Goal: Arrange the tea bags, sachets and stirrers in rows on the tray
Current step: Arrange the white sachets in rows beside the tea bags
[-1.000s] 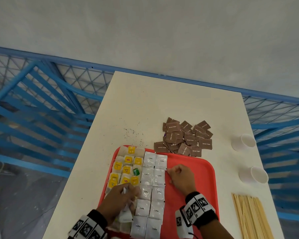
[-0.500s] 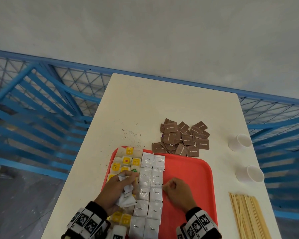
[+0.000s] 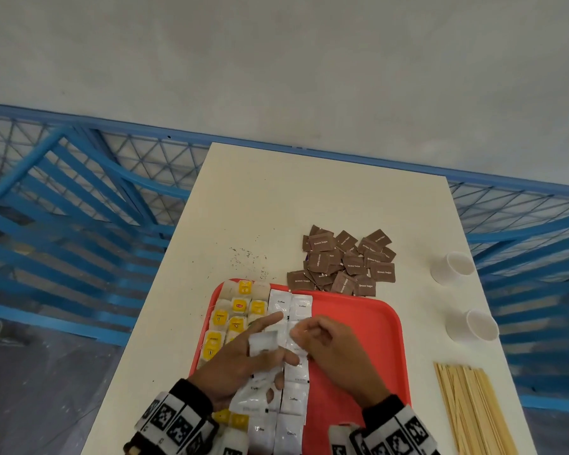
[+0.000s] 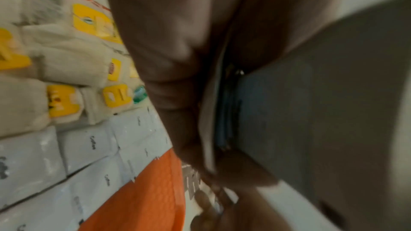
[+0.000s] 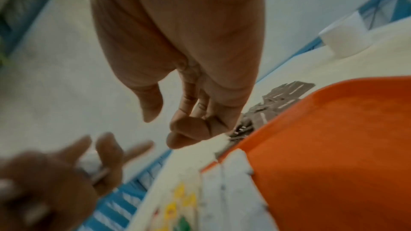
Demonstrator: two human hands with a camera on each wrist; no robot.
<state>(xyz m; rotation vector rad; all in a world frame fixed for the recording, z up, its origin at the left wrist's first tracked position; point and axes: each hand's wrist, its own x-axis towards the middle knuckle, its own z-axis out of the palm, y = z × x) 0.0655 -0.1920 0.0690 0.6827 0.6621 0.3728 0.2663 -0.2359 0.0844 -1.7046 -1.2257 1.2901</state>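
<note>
On the red tray (image 3: 358,339), tea bags with yellow tags (image 3: 239,306) fill the left columns, and white coffee sachets (image 3: 301,307) lie in two columns beside them. My left hand (image 3: 270,343) hovers over these columns and grips a small stack of white coffee sachets (image 3: 260,389), whose edge shows in the left wrist view (image 4: 209,129). My right hand (image 3: 309,334) is right beside it, fingers curled. The right wrist view shows nothing between its thumb and fingers (image 5: 189,129). Brown sugar sachets (image 3: 345,261) sit in a loose pile just beyond the tray. Wooden stirrers (image 3: 473,408) lie at the table's right.
Two white paper cups (image 3: 454,267) (image 3: 473,326) stand near the right table edge. Tea crumbs (image 3: 247,257) dot the table beyond the tray. A blue mesh railing (image 3: 63,224) surrounds the cream table (image 3: 309,198). The tray's right half is bare red.
My left hand carried its sachet stack forward and rightward over the coffee columns. My right hand rose off the tray and moved in beside the left hand.
</note>
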